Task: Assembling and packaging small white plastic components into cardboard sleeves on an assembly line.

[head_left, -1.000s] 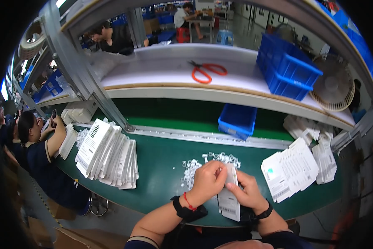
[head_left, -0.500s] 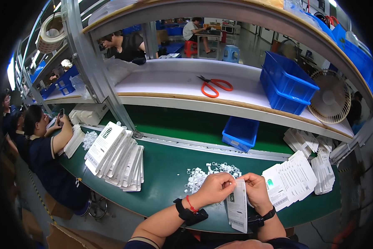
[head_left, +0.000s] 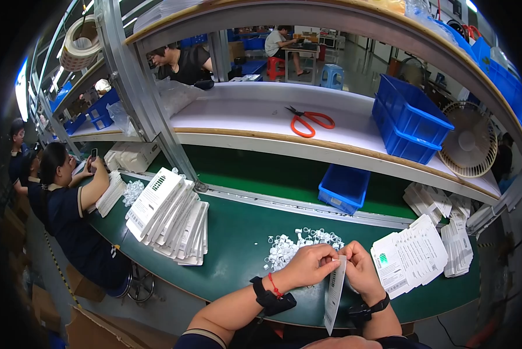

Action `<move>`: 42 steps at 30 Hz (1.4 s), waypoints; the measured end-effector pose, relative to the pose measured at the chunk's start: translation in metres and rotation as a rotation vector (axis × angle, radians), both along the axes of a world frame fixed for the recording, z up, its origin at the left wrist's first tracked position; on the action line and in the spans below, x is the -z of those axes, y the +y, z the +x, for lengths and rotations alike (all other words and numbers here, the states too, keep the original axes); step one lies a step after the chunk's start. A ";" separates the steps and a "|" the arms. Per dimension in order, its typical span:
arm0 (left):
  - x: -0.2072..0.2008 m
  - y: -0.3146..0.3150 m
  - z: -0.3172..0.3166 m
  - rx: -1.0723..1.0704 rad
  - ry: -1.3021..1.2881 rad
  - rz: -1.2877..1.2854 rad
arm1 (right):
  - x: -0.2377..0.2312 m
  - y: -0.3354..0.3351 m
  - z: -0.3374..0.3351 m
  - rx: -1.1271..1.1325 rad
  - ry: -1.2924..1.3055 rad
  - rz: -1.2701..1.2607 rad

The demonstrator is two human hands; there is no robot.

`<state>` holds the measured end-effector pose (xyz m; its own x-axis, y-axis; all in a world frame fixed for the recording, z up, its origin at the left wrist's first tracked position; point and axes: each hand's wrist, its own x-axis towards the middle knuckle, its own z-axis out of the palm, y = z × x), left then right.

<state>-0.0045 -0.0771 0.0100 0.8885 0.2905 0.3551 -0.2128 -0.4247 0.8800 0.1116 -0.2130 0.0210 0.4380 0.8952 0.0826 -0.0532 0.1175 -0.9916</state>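
Near the table's front edge, my left hand (head_left: pixel 312 264) and my right hand (head_left: pixel 363 273) meet at the top of a slim white printed carton (head_left: pixel 333 299). Fingers of both hands are closed on its upper end, and the rest hangs down, seen almost edge-on. Whether a small part sits between my fingertips is hidden. Just beyond my left hand lies a loose heap of small white plastic loop pieces (head_left: pixel 284 249). A fanned stack of white cartons (head_left: pixel 415 256) rests to the right of my right hand.
A tall carton stack (head_left: pixel 171 224) stands at left on the green table (head_left: pixel 235 247). Behind are a blue bin (head_left: pixel 345 189) and more cartons (head_left: pixel 457 247). The shelf above holds red-handled scissors (head_left: pixel 308 122), stacked blue bins (head_left: pixel 411 119) and a fan (head_left: pixel 469 139). A co-worker (head_left: pixel 83 218) sits at left.
The carton in my hands has turned so that its narrow edge faces me more. Both hands keep hold near its top. The whole view has shifted slightly.
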 end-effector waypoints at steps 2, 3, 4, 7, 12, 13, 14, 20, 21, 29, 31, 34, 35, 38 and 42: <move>-0.005 -0.002 -0.002 -0.011 0.021 -0.022 | -0.002 -0.001 -0.001 0.007 -0.026 -0.004; -0.007 -0.002 -0.003 -0.022 0.040 -0.045 | -0.003 -0.001 -0.002 0.023 -0.034 0.012; -0.006 -0.002 -0.003 -0.022 0.043 -0.043 | -0.004 -0.001 -0.003 0.039 -0.041 0.028; 0.000 0.000 -0.003 -0.005 0.012 0.039 | -0.003 -0.001 -0.004 0.030 0.014 0.138; -0.006 -0.005 -0.001 0.172 0.133 -0.356 | -0.005 -0.003 -0.001 0.054 0.042 0.208; -0.005 -0.004 0.001 0.221 0.166 -0.457 | -0.008 -0.003 -0.001 0.069 -0.008 0.218; -0.004 -0.004 0.002 0.219 0.165 -0.457 | -0.008 -0.003 0.000 0.067 -0.007 0.217; -0.011 0.001 -0.002 0.078 0.084 -0.473 | -0.005 0.006 0.005 0.142 -0.338 0.146; -0.010 0.001 -0.003 0.054 0.094 -0.435 | -0.005 0.007 0.004 0.145 -0.315 0.135; -0.012 0.003 0.007 -0.142 -0.137 -0.405 | 0.005 -0.004 0.016 0.204 -0.397 0.027; -0.009 0.006 0.006 -0.237 -0.173 -0.414 | 0.011 -0.010 0.018 0.163 -0.254 -0.112; -0.013 0.008 -0.001 -0.298 -0.172 -0.510 | 0.003 -0.009 0.007 0.167 -0.162 -0.159; -0.012 0.007 0.001 -0.311 -0.228 -0.498 | 0.003 -0.009 0.008 0.172 -0.200 -0.143; -0.011 0.004 0.004 -0.307 -0.281 -0.552 | 0.002 -0.008 0.004 0.093 -0.073 -0.111; -0.013 0.004 0.004 -0.260 -0.302 -0.562 | 0.004 -0.009 0.005 -0.112 0.037 -0.201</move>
